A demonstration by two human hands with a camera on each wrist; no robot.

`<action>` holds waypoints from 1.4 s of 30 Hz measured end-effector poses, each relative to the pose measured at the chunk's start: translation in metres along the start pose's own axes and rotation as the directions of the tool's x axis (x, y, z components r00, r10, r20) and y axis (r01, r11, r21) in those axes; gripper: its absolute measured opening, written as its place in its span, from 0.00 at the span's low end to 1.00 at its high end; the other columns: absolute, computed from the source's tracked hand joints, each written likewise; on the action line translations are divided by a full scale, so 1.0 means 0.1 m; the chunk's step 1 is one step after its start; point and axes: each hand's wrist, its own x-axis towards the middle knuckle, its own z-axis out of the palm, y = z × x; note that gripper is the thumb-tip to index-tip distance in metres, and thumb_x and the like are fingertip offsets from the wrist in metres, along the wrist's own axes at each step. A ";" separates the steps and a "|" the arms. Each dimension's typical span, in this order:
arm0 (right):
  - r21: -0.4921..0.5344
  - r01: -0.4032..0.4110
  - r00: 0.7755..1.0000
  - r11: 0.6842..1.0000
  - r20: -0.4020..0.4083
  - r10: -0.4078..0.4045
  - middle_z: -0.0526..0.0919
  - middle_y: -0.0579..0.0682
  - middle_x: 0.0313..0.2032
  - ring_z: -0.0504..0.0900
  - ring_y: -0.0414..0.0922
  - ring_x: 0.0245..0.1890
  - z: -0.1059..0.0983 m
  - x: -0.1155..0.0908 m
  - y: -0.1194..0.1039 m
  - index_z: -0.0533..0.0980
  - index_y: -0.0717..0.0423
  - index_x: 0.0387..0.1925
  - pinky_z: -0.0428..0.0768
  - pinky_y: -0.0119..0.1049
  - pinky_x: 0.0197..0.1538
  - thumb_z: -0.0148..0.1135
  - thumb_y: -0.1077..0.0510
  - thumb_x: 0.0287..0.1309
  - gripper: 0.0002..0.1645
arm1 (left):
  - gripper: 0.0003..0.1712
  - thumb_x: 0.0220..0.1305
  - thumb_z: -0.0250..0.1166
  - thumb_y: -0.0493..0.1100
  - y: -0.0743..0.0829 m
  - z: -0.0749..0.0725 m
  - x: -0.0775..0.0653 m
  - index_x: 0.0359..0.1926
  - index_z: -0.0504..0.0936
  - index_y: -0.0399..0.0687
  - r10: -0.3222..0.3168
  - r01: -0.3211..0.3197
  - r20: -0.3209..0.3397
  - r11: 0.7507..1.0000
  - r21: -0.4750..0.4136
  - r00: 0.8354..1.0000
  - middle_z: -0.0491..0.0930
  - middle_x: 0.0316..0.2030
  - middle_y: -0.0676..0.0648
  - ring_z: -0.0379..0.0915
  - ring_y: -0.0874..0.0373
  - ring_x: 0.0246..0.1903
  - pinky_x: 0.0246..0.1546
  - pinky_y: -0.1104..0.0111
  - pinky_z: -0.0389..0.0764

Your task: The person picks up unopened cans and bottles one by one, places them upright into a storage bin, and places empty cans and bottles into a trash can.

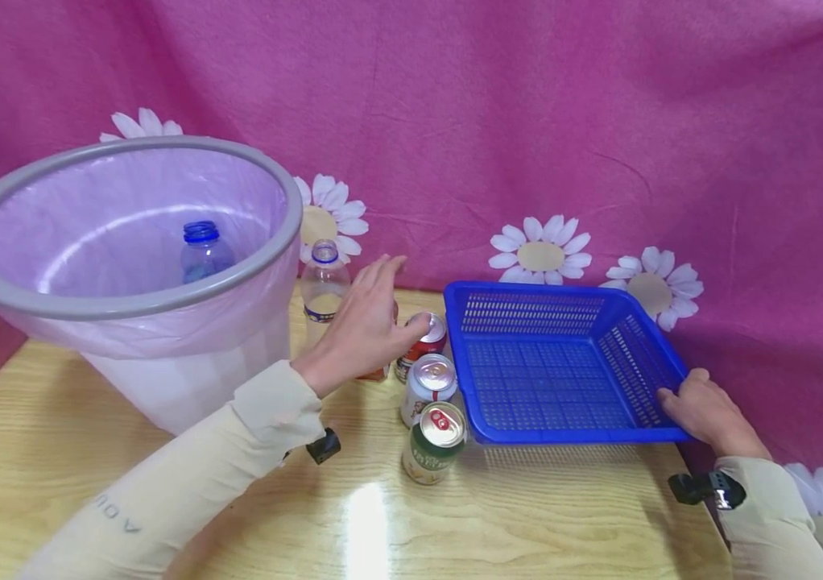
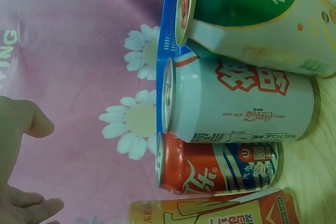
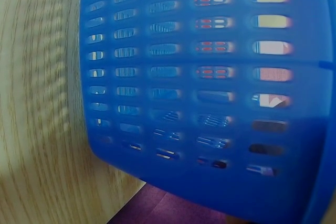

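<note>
My left hand (image 1: 362,326) hovers over the row of drinks with its fingers extended and thumb spread, holding nothing. Beneath and beside it stand a red can (image 2: 220,166), a white can (image 1: 429,391) and a green and cream can (image 1: 435,451). An orange and yellow drink package (image 2: 220,211) is mostly hidden behind that hand in the head view. A clear plastic bottle (image 1: 322,290) stands just beyond the left wrist. My right hand (image 1: 709,412) grips the right rim of a blue perforated basket (image 1: 571,435), thumb over the edge. Nothing lies inside the basket.
On the left a large white bin with a grey rim (image 1: 129,308) and a thin liner holds a blue-necked bottle (image 1: 203,250). A pink cloth (image 1: 419,121) with daisies hangs behind the wooden table (image 1: 295,515), whose right edge runs below my right wrist.
</note>
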 end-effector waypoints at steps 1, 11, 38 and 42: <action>0.003 -0.004 1.000 1.000 0.002 0.004 0.70 0.85 0.43 0.75 0.72 0.41 0.00 0.00 0.00 0.48 0.93 0.58 0.77 0.70 0.51 0.46 0.50 0.73 0.44 | 0.49 0.65 0.64 0.55 -0.01 0.01 0.01 0.78 0.56 0.36 -0.004 0.004 -0.001 1.000 0.004 1.000 0.57 0.79 0.34 0.49 0.41 0.82 0.83 0.50 0.52; 0.013 -0.008 1.000 1.000 -0.002 0.008 0.69 0.85 0.43 0.75 0.72 0.41 0.01 -0.01 0.00 0.49 0.92 0.58 0.77 0.69 0.50 0.46 0.50 0.72 0.43 | 0.52 0.62 0.66 0.53 -0.08 0.07 0.04 0.78 0.55 0.34 -0.030 0.030 -0.011 0.999 0.017 0.999 0.67 0.70 0.35 0.62 0.43 0.72 0.80 0.52 0.61; 0.010 0.001 1.000 1.000 -0.025 0.000 0.70 0.86 0.43 0.76 0.73 0.40 0.03 0.01 0.01 0.51 0.91 0.55 0.78 0.68 0.48 0.47 0.51 0.72 0.40 | 0.54 0.63 0.67 0.54 -0.24 0.22 0.03 0.80 0.52 0.37 -0.115 0.111 -0.043 0.989 -0.099 0.992 0.66 0.71 0.37 0.64 0.44 0.70 0.76 0.48 0.67; 0.008 0.007 1.000 1.000 -0.023 -0.007 0.71 0.84 0.41 0.76 0.72 0.39 0.03 0.02 0.02 0.52 0.90 0.54 0.78 0.67 0.46 0.46 0.51 0.71 0.39 | 0.53 0.63 0.65 0.53 -0.25 0.25 0.04 0.80 0.51 0.38 -0.131 0.121 -0.065 0.983 -0.136 0.989 0.67 0.70 0.39 0.65 0.44 0.69 0.76 0.49 0.67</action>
